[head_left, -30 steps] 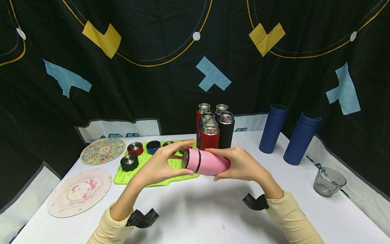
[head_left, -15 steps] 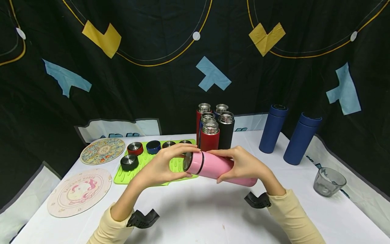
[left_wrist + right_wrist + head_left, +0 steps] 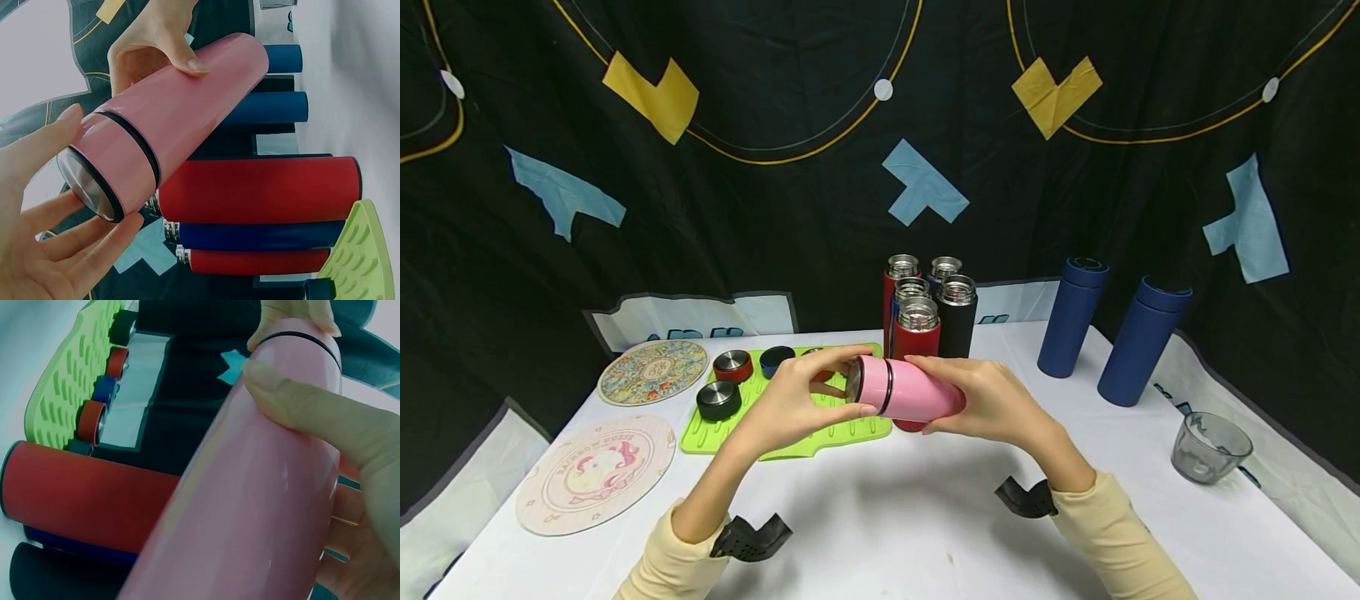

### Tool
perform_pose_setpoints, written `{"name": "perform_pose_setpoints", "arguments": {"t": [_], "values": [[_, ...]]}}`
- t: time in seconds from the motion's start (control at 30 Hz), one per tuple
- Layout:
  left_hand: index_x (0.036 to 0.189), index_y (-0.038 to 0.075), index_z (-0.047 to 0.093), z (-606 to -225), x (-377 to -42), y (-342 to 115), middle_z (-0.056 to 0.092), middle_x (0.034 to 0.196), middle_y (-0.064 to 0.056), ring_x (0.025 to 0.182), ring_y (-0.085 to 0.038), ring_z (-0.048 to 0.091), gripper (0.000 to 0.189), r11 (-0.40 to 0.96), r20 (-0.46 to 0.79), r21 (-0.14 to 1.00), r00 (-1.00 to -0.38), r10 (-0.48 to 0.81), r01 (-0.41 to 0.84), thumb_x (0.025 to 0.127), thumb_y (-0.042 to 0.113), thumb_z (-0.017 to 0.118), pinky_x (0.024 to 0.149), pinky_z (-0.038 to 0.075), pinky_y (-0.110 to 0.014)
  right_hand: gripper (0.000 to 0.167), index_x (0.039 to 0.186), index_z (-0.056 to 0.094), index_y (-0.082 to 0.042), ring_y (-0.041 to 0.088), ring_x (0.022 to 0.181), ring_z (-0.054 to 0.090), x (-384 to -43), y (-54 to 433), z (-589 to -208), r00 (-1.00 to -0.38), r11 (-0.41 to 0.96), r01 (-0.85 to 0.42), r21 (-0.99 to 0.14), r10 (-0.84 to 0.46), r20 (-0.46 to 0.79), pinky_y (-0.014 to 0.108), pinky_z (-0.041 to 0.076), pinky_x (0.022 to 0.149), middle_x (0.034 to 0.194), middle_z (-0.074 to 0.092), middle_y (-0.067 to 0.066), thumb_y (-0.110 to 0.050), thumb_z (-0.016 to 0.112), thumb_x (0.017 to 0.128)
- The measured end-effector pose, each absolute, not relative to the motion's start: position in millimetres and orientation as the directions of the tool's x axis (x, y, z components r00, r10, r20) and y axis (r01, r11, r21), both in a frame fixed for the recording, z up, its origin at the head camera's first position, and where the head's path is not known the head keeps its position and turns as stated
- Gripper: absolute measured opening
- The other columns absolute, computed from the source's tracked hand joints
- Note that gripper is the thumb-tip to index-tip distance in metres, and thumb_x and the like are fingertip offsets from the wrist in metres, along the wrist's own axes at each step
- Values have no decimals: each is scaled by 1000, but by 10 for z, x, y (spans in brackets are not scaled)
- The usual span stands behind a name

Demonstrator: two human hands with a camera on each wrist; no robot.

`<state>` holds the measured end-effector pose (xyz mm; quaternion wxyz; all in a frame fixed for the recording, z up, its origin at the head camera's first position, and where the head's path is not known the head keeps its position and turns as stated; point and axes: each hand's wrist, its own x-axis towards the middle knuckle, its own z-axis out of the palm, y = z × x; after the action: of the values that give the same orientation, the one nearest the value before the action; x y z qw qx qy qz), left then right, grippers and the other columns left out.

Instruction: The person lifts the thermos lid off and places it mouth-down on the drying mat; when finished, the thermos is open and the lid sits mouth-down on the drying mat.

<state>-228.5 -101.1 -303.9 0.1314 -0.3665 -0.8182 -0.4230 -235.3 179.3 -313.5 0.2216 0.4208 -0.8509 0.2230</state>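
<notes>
A pink thermos (image 3: 917,390) with a black ring below its lid (image 3: 112,162) is held in the air above the table, tilted sideways, its lid towards the left. My left hand (image 3: 793,396) holds the lid between thumb and fingertips. Around the body, my right hand (image 3: 992,398) grips with its thumb on the near side, as the right wrist view shows. In the head view that hand hides the base. Behind the pink thermos stand several lidless thermoses, among them a red one (image 3: 917,337) and a black one (image 3: 957,321).
On a green mat (image 3: 850,429) at the left sit several lids, including a black lid (image 3: 718,400) and a red lid (image 3: 733,365). Two round mats lie further left, one with a pink horse (image 3: 597,475). Two blue thermoses (image 3: 1071,321) and a glass cup (image 3: 1210,447) stand right.
Half a second ago the pink thermos slanted with its base showing past my right hand; now it points more towards me, slightly higher, its base hidden. Both hands still hold it.
</notes>
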Motion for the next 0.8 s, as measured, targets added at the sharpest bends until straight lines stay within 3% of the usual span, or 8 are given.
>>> {"name": "perform_pose_setpoints", "arguments": {"t": [0.1, 0.2, 0.47, 0.67, 0.8], "values": [[134, 15, 57, -3040, -2284, -1012, 65, 115, 1, 98, -15, 61, 64, 392, 506, 615, -723, 469, 684, 77, 31, 83, 79, 56, -27, 79, 133, 59, -17, 18, 96, 65, -2357, 1780, -3139, -540, 555, -814, -172, -614, 576, 31, 56, 73, 118, 67, 4, -32, 92, 63], [136, 16, 56, -3038, -2284, -1017, 63, 121, 2, 102, -15, 60, 67, 401, 501, 601, -716, 486, 692, 77, 33, 82, 82, 55, -28, 78, 132, 60, -17, 17, 93, 66, -2360, 1783, -3138, -545, 552, -813, -182, -615, 569, 30, 56, 71, 114, 68, 4, -32, 92, 63], [139, 23, 52, -3034, -2288, -1048, 50, 138, 8, 124, -13, 46, 76, 299, 528, 513, -571, 628, 804, 72, 27, 87, 92, 51, -36, 79, 135, 58, -18, 10, 89, 64, -2389, 1832, -3149, -566, 460, -824, -329, -662, 492, 26, 55, 71, 112, 68, -2, -37, 90, 65], [132, 18, 58, -3030, -2299, -1043, 54, 135, 3, 124, -16, 48, 67, 237, 585, 471, -502, 636, 850, 72, 12, 86, 91, 52, -38, 79, 135, 58, -17, 10, 89, 64, -2400, 1844, -3136, -547, 407, -836, -369, -676, 493, 27, 55, 73, 112, 68, -2, -38, 90, 65], [130, 15, 59, -3030, -2305, -1048, 56, 133, 0, 121, -18, 51, 64, 222, 612, 466, -493, 619, 856, 72, 11, 86, 88, 53, -33, 80, 135, 58, -17, 10, 90, 64, -2389, 1843, -3127, -559, 422, -828, -369, -668, 491, 28, 55, 74, 113, 68, -2, -36, 90, 65]]}}
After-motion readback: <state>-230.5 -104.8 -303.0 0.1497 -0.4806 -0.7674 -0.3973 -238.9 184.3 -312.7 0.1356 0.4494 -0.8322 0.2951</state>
